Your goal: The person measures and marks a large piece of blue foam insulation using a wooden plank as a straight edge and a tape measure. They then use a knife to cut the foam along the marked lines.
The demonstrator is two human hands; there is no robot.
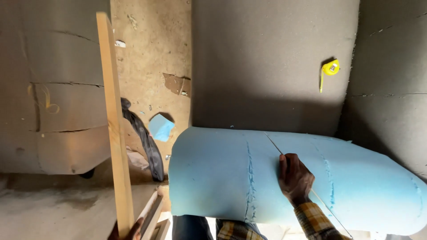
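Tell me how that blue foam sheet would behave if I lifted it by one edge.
The blue foam sheet already curves over at its left end, so it would probably flop. It looks light for its size. The ragged seams suggest it might tear there.

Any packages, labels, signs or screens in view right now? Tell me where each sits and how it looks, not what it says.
Label on the round yellow tape measure: small pale square patch on its face; it lies on the grey foam slab, upper right, with a short yellow blade hanging out.
No packages, signs or screens show.
Right hand rests on the curved light-blue foam sheet, which is bare of labels.
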